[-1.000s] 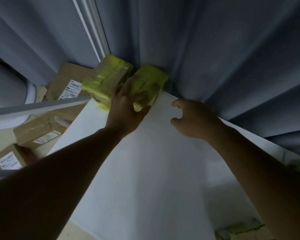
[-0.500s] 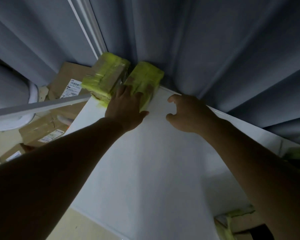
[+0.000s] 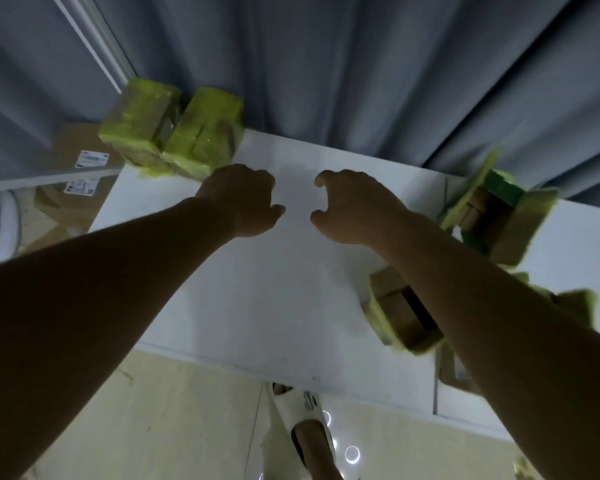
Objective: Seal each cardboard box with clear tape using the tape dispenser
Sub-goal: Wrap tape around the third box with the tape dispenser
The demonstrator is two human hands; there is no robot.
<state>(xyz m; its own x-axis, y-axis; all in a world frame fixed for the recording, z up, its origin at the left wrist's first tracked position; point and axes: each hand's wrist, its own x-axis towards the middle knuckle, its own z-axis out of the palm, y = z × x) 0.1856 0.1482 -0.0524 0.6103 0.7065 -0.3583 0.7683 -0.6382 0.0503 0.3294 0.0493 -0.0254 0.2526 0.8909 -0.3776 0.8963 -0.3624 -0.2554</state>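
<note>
Left hand (image 3: pixel 243 199) and right hand (image 3: pixel 350 206) are hovering over the white table (image 3: pixel 274 289), fingers loosely curled, holding nothing. Two taped boxes (image 3: pixel 174 133) are sitting at the table's far left corner; more boxes (image 3: pixel 492 216) are lying at right. No dispenser in view.

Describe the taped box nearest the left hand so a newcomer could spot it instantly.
Start at the white table against the grey-blue curtain and go to its far left corner, where two boxes wrapped in yellow-green tape stand side by side. The right-hand wrapped box is the one meant, just beyond the left hand. Unlike its neighbour, the left-hand wrapped box, it sits further in from the table's left edge.
</note>
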